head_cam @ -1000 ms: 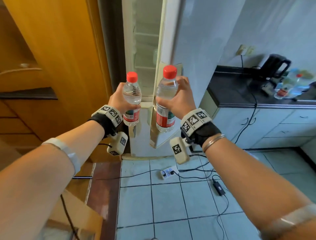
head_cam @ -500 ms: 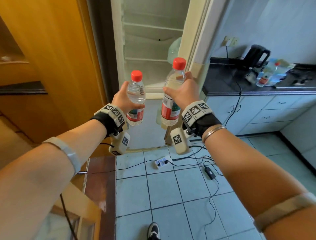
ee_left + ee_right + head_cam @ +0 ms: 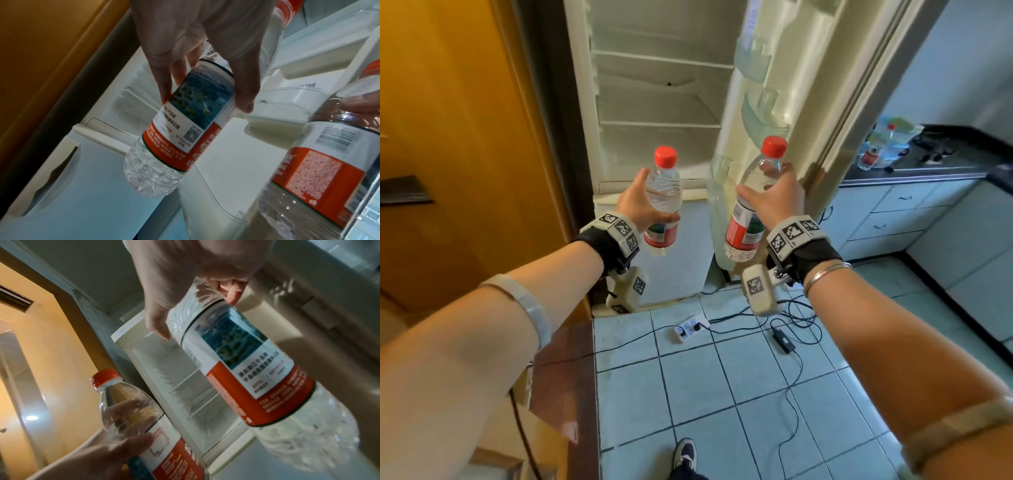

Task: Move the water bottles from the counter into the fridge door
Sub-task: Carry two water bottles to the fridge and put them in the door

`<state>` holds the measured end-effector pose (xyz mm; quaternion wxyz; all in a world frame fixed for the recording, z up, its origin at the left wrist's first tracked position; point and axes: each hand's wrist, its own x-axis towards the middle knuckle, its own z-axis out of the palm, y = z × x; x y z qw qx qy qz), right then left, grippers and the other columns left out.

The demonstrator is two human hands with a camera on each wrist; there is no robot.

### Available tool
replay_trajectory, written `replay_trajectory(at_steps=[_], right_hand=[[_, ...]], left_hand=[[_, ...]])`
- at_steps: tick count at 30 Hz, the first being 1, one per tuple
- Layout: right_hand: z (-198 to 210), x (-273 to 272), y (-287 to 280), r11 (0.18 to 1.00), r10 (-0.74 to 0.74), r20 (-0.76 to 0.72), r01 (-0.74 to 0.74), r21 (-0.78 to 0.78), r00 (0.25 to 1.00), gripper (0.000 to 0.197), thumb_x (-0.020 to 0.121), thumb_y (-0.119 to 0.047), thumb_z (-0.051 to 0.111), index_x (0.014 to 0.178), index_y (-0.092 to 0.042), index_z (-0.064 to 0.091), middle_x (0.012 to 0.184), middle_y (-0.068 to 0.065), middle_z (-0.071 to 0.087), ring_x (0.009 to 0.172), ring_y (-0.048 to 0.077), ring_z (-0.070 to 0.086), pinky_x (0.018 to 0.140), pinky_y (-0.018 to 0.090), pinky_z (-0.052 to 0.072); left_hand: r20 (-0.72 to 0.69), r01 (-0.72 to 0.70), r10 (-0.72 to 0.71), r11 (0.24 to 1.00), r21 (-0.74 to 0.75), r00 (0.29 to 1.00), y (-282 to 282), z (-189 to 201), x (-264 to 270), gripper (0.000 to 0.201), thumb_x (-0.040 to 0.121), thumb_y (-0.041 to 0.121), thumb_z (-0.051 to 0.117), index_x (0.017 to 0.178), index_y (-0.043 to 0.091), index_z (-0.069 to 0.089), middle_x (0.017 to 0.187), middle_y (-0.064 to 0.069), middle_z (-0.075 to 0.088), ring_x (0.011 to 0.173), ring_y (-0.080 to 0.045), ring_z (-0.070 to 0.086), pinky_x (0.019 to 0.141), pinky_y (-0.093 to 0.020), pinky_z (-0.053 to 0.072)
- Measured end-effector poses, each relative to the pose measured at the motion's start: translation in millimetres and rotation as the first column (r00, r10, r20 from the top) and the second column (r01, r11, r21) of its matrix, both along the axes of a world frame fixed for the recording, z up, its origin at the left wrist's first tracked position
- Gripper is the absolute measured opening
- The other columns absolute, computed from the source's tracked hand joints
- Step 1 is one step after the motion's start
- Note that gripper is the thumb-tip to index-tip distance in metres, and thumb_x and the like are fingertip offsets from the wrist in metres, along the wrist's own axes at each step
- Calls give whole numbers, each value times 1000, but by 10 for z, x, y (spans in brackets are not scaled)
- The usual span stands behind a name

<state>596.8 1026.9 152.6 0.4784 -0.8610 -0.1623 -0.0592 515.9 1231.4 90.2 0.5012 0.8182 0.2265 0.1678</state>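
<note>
Both hands raised in front of the open fridge, each holding one water bottle.

Left hand (image 3: 638,205) – fingers and thumb wrapped round the left bottle (image 3: 663,202) at mid-body; bottle near upright, centre of the head view. Clear ribbed plastic, red screw cap, red-and-white label with a blue-green picture panel. In the left wrist view the fingertips (image 3: 164,92) lie on the label's upper edge and the fluted, dimpled base hangs free.

Right hand (image 3: 774,202) – gripping the right bottle (image 3: 748,219) round its shoulder; bottle tilted, cap leaning to the upper right. Same make: red cap, barcode on the white band, red lower band with small print. It stands just in front of the fridge door (image 3: 804,102) and overlaps the clear lower door bin (image 3: 717,192) in the head view; contact cannot be judged.

Fridge interior (image 3: 654,102) – cream plastic walls, flat white shelves with straight front edges, all bare. Door swung open to the right; two more translucent curved bins stacked up its inner face.

Open air between the two bottles. Orange wooden panel (image 3: 458,137) bounds the left side.

Right of frame: dark counter (image 3: 914,168) over pale drawer fronts, another red-capped bottle (image 3: 871,154) standing on it among clear packaging. Pale tiled floor (image 3: 722,394) below with a white power strip (image 3: 688,330) and loose black cables.
</note>
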Motion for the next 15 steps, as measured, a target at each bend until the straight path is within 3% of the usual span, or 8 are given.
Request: replay_trajectory(at_steps=[7, 15], right_hand=[[-66, 411, 192, 999, 0, -61, 3, 44, 998, 50, 70, -31, 76, 111, -15, 52, 98, -6, 60, 90, 14, 60, 79, 24, 44], [-148, 1222, 461, 997, -27, -71, 32, 76, 997, 46, 69, -27, 78, 108, -19, 54, 93, -7, 61, 85, 12, 60, 76, 22, 44]], left_hand=[[10, 40, -39, 999, -24, 999, 138, -28, 527, 105, 52, 27, 88, 139, 18, 30, 130, -6, 57, 117, -26, 57, 98, -50, 47], [122, 115, -106, 991, -74, 987, 337, 34, 1535, 80, 54, 13, 87, 122, 16, 44, 116, -6, 62, 109, -25, 61, 97, -48, 49]])
